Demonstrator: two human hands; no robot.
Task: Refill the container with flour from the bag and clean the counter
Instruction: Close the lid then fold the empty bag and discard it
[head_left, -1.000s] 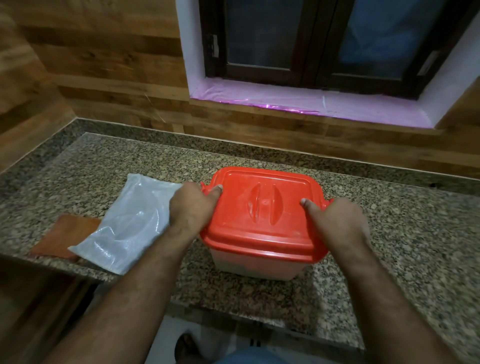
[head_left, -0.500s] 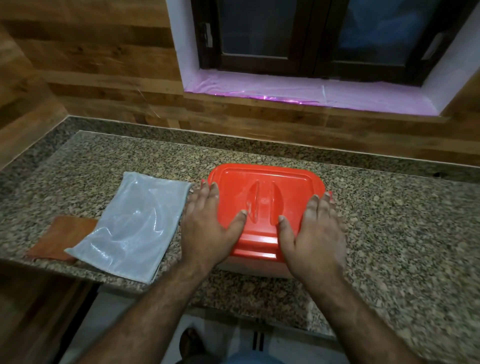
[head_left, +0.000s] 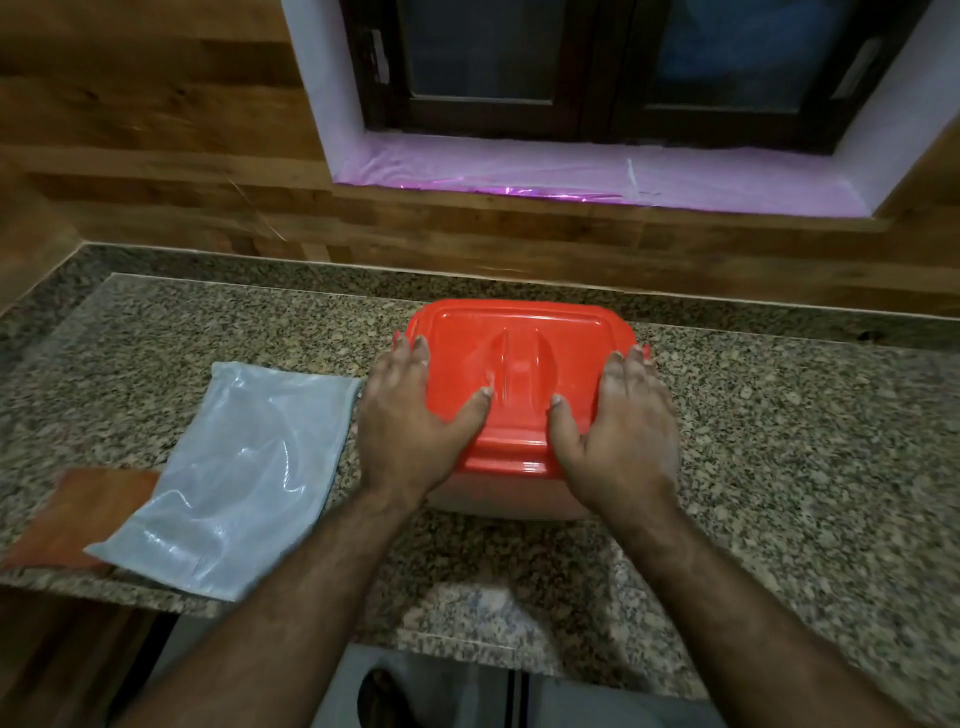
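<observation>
A clear plastic container (head_left: 498, 501) with a red lid (head_left: 519, 358) stands in the middle of the granite counter (head_left: 779, 467). My left hand (head_left: 415, 421) lies flat on the lid's left side, fingers spread, thumb on top. My right hand (head_left: 618, 431) lies flat on the lid's right side in the same way, dusted with white flour. An empty, flattened translucent flour bag (head_left: 234, 473) lies on the counter just left of the container.
An orange-brown cloth (head_left: 83, 512) lies partly under the bag at the counter's front left edge. A pale flour smudge (head_left: 483, 597) marks the counter in front of the container. A wooden wall and a window sill run behind.
A second ago my hands gripped the lid's side latches. They have moved onto the lid's top and now rest flat. The container sits in the same place.
</observation>
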